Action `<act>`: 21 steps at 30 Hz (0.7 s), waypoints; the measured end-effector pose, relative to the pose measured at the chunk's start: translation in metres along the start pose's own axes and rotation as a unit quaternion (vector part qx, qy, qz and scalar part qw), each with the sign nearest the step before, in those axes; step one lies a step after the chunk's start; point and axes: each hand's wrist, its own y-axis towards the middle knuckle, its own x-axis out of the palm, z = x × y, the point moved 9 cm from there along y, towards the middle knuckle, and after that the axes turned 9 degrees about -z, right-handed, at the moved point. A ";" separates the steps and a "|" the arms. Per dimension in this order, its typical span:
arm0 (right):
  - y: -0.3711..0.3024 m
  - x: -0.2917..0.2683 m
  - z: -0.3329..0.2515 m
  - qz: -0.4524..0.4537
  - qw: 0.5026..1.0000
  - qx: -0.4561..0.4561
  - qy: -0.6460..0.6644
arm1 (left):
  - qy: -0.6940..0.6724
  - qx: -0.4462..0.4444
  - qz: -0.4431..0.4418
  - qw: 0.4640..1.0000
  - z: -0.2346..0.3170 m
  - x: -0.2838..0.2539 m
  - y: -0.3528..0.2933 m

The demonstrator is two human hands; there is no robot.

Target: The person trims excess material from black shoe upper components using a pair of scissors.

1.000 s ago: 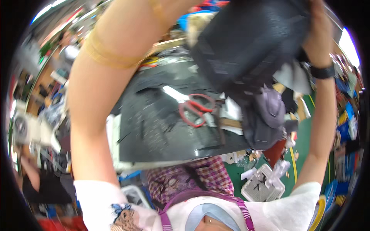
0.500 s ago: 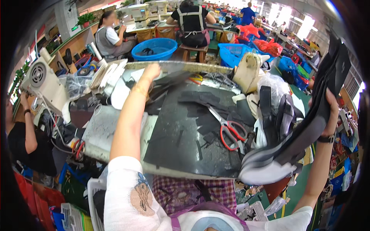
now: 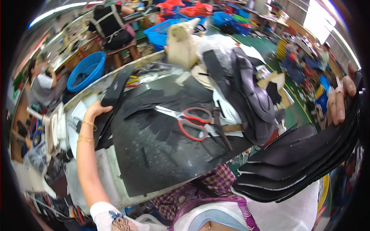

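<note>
R hand (image 3: 341, 98) holds a fanned stack of black cut pieces (image 3: 296, 165) off the table's right, fingers curled over the top edge. They look thin, floppy, light; best pinched at an end. Approx 5–6 layers.

L hand (image 3: 96, 111) grips 1 black strip (image 3: 115, 86), fingers closed. 1 pair red scissors (image 3: 194, 123) on black sheet (image 3: 162, 154).

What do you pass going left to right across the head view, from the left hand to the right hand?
Left hand on a black strip → red-handled scissors → dark piled pieces → stack of black cut pieces → right hand.
</note>
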 end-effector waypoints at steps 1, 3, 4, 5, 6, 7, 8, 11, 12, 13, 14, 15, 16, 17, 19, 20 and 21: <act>-0.007 0.005 -0.005 0.021 0.999 -0.028 -0.008 | 0.068 -0.033 0.016 0.997 -0.005 -0.008 -0.002; -0.022 0.008 -0.009 0.073 0.995 -0.059 -0.020 | 0.231 0.047 0.218 0.947 0.112 -0.018 -0.010; -0.027 0.010 -0.014 0.089 0.992 -0.080 -0.031 | 0.210 0.115 0.297 0.924 0.175 -0.024 -0.020; -0.032 0.011 -0.020 0.094 0.989 -0.110 -0.042 | 0.104 0.151 0.237 0.954 0.212 -0.016 -0.013; -0.039 0.013 -0.026 0.106 0.984 -0.131 -0.052 | -0.012 0.189 0.168 0.967 0.254 0.002 0.001; -0.055 0.013 -0.026 0.109 0.984 -0.112 -0.087 | -0.203 0.161 -0.011 0.966 0.285 0.038 0.019; -0.067 0.009 -0.016 0.124 0.967 -0.205 -0.083 | -0.283 0.181 -0.129 0.933 0.330 0.075 0.027; -0.071 -0.004 0.022 0.364 0.886 -0.286 -0.034 | -0.538 0.182 -0.190 0.801 0.403 0.136 0.064; -0.073 -0.009 0.029 0.432 0.853 -0.293 -0.027 | -0.592 0.186 -0.170 0.765 0.419 0.145 0.078; -0.076 -0.015 0.034 0.446 0.856 -0.261 -0.007 | -0.594 0.162 -0.173 0.769 0.443 0.157 0.087; -0.081 -0.016 0.042 0.500 0.840 -0.211 0.018 | -0.595 0.137 -0.176 0.772 0.464 0.171 0.095; -0.084 -0.024 0.056 0.517 0.838 -0.169 0.046 | -0.593 0.133 -0.176 0.774 0.473 0.182 0.104; -0.093 -0.033 0.076 0.540 0.830 -0.122 0.074 | -0.551 0.098 -0.051 0.827 0.480 0.170 0.094; -0.100 -0.045 0.090 0.537 0.831 -0.103 0.097 | -0.404 0.211 0.151 0.877 0.490 0.136 0.081; -0.109 -0.064 0.107 0.535 0.830 -0.075 0.138 | -0.259 0.332 0.274 0.865 0.515 0.113 0.053; -0.117 -0.073 0.112 0.537 0.828 -0.078 0.140 | -0.255 0.334 0.272 0.866 0.517 0.117 0.059; -0.128 -0.082 0.119 0.547 0.823 -0.073 0.136 | -0.243 0.354 0.204 0.880 0.524 0.126 0.067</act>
